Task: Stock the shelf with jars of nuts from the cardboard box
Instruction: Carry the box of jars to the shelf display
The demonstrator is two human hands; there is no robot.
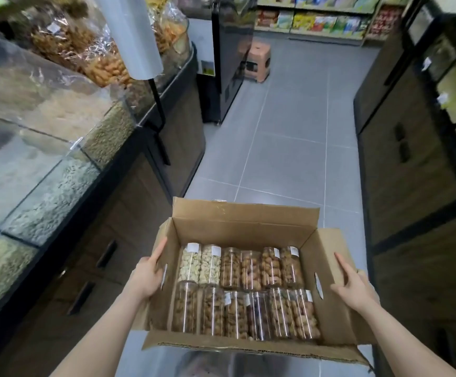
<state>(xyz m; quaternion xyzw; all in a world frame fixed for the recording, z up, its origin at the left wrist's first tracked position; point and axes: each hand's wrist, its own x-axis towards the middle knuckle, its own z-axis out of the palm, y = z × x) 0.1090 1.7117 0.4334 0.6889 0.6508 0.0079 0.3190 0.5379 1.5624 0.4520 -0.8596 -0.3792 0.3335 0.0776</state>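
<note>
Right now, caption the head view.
Both hands, left and right, carry an open cardboard box of nut jars.

A grey tiled floor [289, 148] runs ahead of the grip. Left of it stand glass bulk bins [44, 170] of what look like seeds, with a plastic bag roll [133, 36] above. Far beyond sits a pink stool [258, 62] before shelves of packaged snacks [314, 20].
</note>
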